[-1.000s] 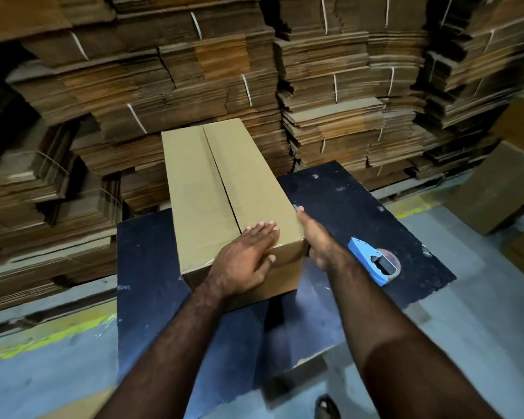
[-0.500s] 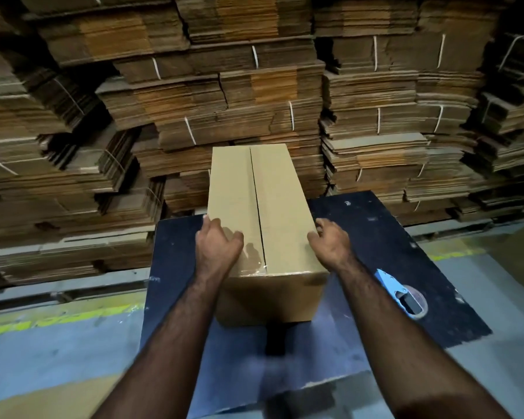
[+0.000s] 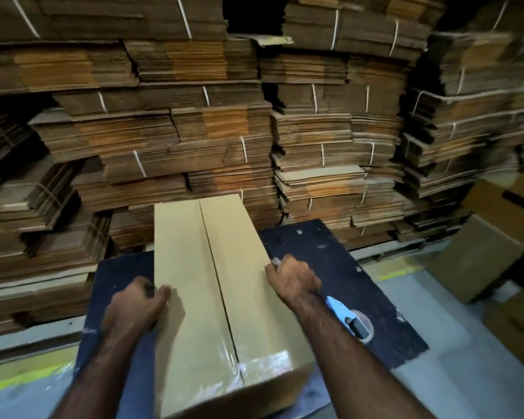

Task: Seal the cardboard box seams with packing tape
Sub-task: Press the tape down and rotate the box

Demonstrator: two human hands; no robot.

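Note:
A long tan cardboard box lies on the dark table, its closed top flaps meeting in a centre seam that runs away from me. Clear tape glints across the near end of the top. My left hand grips the box's left side, thumb over the top edge. My right hand grips the right top edge. A blue tape dispenser lies on the table just right of my right wrist, partly hidden by it.
Tall stacks of bundled flat cardboard fill the wall behind the table. Assembled boxes stand on the floor at the right. Yellow floor marking runs along the left.
The box has come nearer to me, with both hands now further up its sides. The camera has tilted, so the box's near end fills the lower frame.

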